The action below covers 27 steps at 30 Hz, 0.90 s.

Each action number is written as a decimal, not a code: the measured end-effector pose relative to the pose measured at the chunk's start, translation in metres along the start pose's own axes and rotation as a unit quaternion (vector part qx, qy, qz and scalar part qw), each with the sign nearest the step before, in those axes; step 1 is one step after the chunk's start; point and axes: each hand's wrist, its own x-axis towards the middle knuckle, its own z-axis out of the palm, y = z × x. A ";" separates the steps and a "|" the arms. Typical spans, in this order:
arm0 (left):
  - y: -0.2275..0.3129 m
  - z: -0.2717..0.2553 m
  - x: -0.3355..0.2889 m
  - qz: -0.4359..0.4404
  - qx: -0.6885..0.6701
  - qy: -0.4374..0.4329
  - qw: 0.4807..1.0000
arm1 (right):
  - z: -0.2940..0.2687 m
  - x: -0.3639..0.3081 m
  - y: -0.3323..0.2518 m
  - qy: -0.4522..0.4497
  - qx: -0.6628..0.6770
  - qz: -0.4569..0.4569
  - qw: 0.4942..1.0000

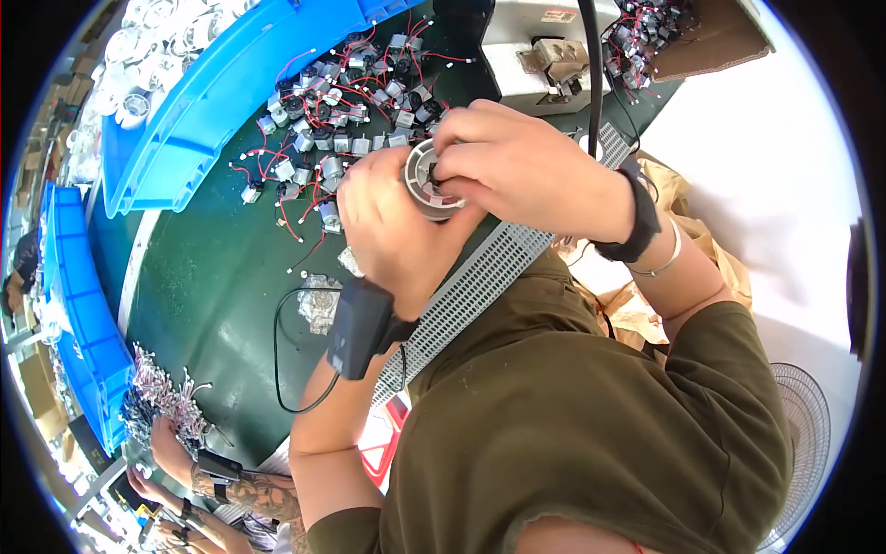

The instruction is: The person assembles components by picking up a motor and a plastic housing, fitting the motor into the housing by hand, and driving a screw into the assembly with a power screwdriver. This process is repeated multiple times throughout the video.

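Observation:
Fingers of my left hand (383, 212) wrap around a round, pale plastic housing (415, 177), tilted so its opening faces up. Over it, my right hand (526, 166) reaches in with bent fingertips pressed together inside the ring. Something dark shows within the housing, but the fingers cover most of it, and what they pinch cannot be made out. Just beyond my hands spreads a heap of small silver motors (334, 140) with red and black wires. A crumpled clear plastic piece (318, 305) lies beside my left wrist.
A blue crate (198, 102) stands far left, near many white round parts (152, 46). Beyond my right hand sits a pale metal machine (544, 65), with a cardboard box (715, 51) of more motors. A perforated metal strip (498, 263) edges the green table. A co-worker's hand (169, 450) touches bundled wires (171, 397).

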 end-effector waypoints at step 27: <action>-0.020 -0.009 0.000 0.143 -0.011 -0.083 0.986 | -0.107 0.026 0.019 0.380 0.421 0.072 0.821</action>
